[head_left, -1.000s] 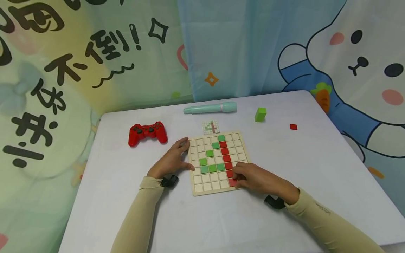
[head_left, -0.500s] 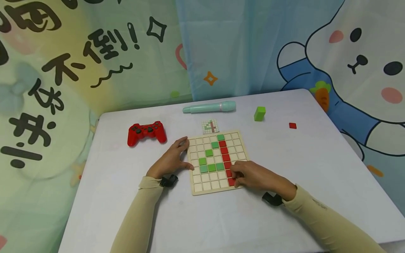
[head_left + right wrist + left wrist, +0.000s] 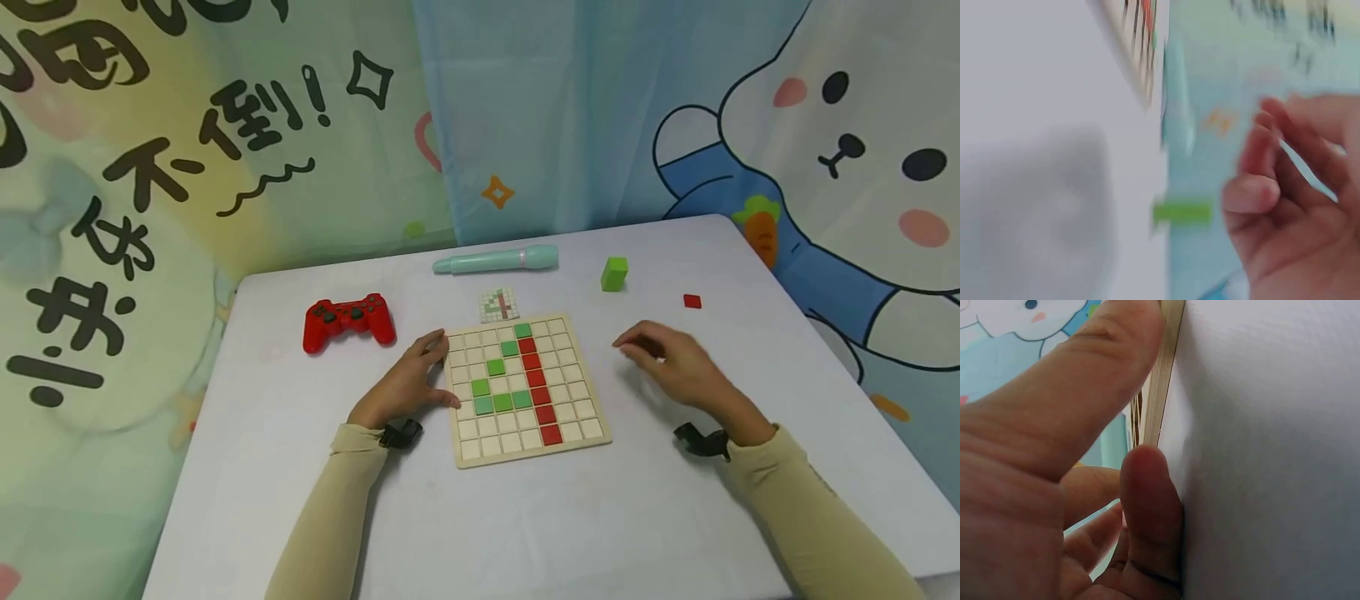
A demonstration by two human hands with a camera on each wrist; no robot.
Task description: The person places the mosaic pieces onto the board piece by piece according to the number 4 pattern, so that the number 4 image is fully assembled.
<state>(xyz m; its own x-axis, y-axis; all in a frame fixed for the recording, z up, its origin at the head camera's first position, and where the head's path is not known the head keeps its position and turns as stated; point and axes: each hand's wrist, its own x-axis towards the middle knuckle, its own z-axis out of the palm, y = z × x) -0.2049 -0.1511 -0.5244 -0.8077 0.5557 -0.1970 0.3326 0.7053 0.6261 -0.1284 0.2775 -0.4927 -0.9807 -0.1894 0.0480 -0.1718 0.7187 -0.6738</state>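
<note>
A square wooden grid board (image 3: 502, 457) lies on the table, with pale cells, a column of red tiles (image 3: 536, 377) and several green tiles (image 3: 502, 402). My left hand (image 3: 405, 379) rests against the board's left edge, thumb at the rim and fingers spread toward the far corner. In the left wrist view its digits touch the board's side (image 3: 1163, 378). To the right of the board, my right hand (image 3: 678, 367) is in the air above the table, fingers loosely bent and nothing between them. A loose red tile (image 3: 692, 302) lies beyond it.
Behind the board lies a small pattern card (image 3: 498, 306), and past that a mint-green microphone-shaped object (image 3: 495, 261). A green block (image 3: 614, 274) stands at the back right. A red game controller (image 3: 349, 322) sits to the left. A printed curtain (image 3: 525, 125) hangs behind the table.
My right hand has left the lowest red tile, which now lies in the column's bottom cell, and moved right and away from me. My left hand keeps its place at the board.
</note>
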